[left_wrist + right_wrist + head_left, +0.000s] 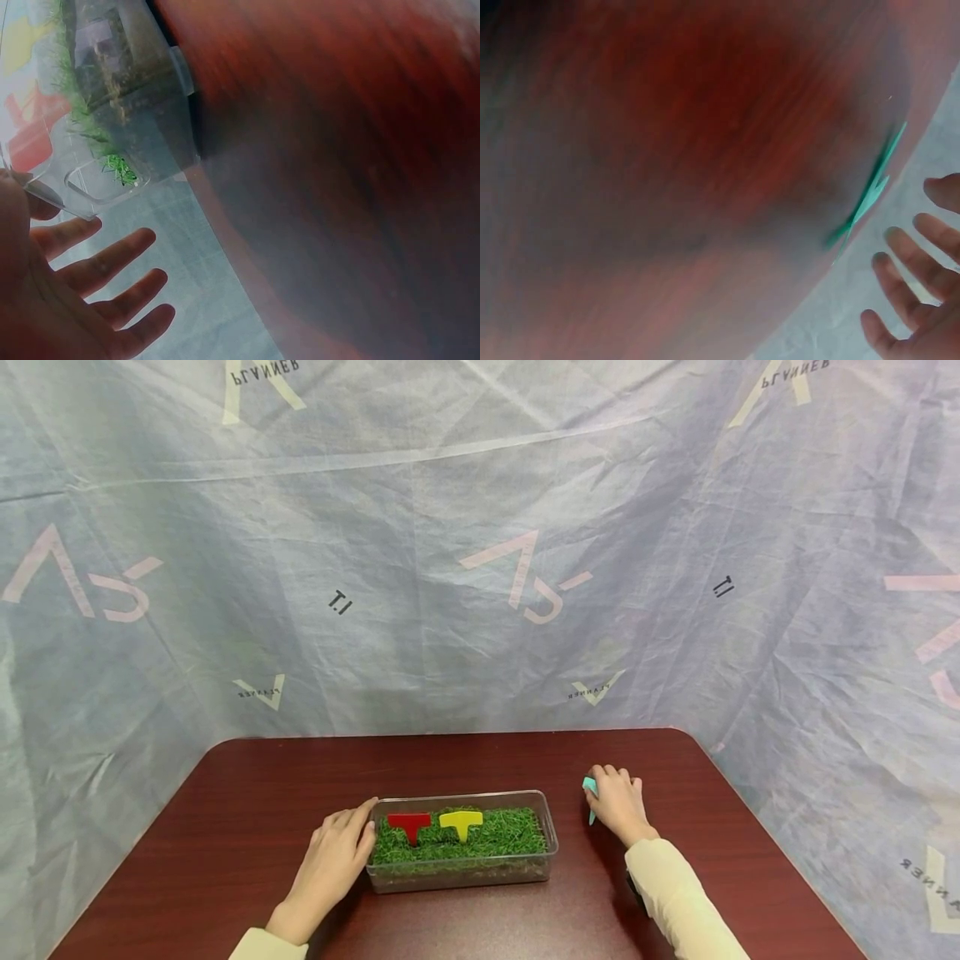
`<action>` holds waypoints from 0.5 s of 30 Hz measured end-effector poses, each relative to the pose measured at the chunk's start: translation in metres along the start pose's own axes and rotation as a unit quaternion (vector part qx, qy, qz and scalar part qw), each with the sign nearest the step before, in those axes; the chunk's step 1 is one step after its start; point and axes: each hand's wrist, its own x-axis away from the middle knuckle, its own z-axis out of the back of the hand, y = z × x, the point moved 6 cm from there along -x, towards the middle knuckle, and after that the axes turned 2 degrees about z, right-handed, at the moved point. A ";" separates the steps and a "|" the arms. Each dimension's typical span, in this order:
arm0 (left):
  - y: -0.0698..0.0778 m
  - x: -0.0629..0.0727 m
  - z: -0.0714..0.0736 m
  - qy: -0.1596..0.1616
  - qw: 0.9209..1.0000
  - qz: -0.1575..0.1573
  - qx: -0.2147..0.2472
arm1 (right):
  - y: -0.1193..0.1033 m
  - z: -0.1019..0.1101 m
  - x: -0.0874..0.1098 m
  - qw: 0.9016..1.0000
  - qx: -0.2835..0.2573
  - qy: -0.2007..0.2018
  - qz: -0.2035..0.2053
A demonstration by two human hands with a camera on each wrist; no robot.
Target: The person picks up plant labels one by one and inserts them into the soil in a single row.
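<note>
A clear plastic box (pixel 459 883) filled with green artificial grass (pixel 513 831) stands on the table. A red T-shaped plant label (pixel 409 821) and a yellow one (pixel 461 819) stand in the grass. My left hand (pixel 335 852) rests at the box's left end, thumb and index finger touching its rim while the other fingers spread loosely in the left wrist view. My right hand (pixel 618 802) is right of the box, over a teal plant label (pixel 590 787). In the right wrist view this teal label (pixel 871 196) lies on the tabletop, apart from the relaxed fingers (pixel 904 289).
The dark red wooden table (pixel 300 768) has rounded far corners. Wrinkled grey cloth (pixel 420 635) with printed lettering hangs behind the table and on both sides. A dark band shows under the right sleeve (pixel 675 893).
</note>
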 end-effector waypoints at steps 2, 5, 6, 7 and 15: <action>0.000 0.000 0.000 0.002 1.000 0.000 -0.001 | 0.003 -0.003 0.000 1.000 0.003 -0.018 -0.005; 0.001 0.000 0.001 -0.001 1.000 0.004 -0.002 | 0.007 -0.007 0.000 0.999 0.003 -0.047 -0.017; 0.001 0.000 0.000 -0.002 1.000 0.006 -0.001 | 0.009 -0.009 0.000 0.998 0.003 -0.055 -0.021; 0.001 0.000 0.000 -0.005 1.000 0.007 -0.001 | 0.011 -0.010 0.000 0.998 0.003 -0.060 -0.024; 0.000 0.000 -0.001 -0.012 1.000 0.014 0.003 | 0.020 -0.013 -0.003 0.997 0.002 -0.066 -0.037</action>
